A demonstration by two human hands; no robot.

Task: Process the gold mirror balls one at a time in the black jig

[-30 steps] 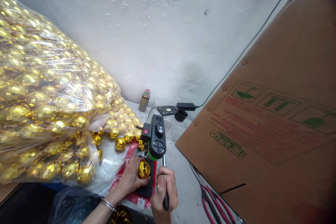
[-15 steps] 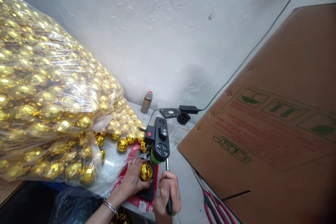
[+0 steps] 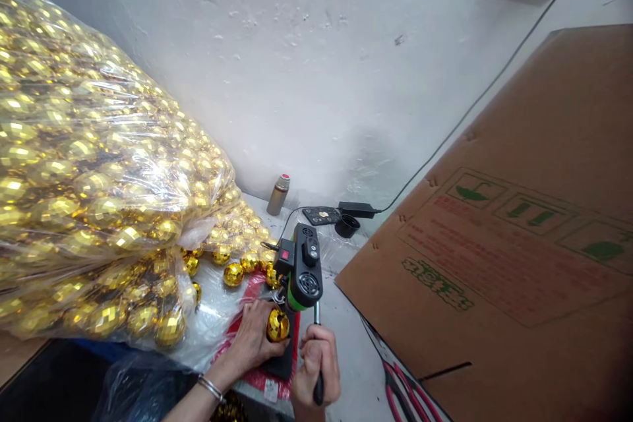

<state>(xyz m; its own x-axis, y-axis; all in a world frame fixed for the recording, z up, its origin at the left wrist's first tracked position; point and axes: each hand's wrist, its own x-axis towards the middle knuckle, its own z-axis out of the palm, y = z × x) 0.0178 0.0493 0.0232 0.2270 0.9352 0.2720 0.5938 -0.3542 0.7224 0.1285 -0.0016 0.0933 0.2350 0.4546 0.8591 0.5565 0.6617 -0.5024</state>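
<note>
My left hand (image 3: 254, 336), with a silver bracelet at the wrist, grips a shiny gold faceted ball (image 3: 277, 325) between thumb and fingers. The ball sits under the head of a small black machine (image 3: 306, 270) that looks like a bench drill press, with a green band and a red switch. Whether a bit touches the ball is hidden. My right hand (image 3: 316, 364) is closed round the black-gripped lever (image 3: 318, 389) at the machine's right side. The machine's dark base (image 3: 280, 367) rests on red plastic (image 3: 257, 379). Several loose gold balls (image 3: 233, 274) lie behind my left hand.
A big clear bag (image 3: 99, 165) full of gold balls fills the left. At right leans a cardboard box (image 3: 494, 224), with red-handled pliers or cutters (image 3: 413, 395) below it. A bottle (image 3: 278, 195), power adapter (image 3: 357, 210) and black cup (image 3: 347, 226) stand near the wall.
The view has shifted slightly. Both hands keep their holds on the ball and the lever, and I see no clear movement of either.
</note>
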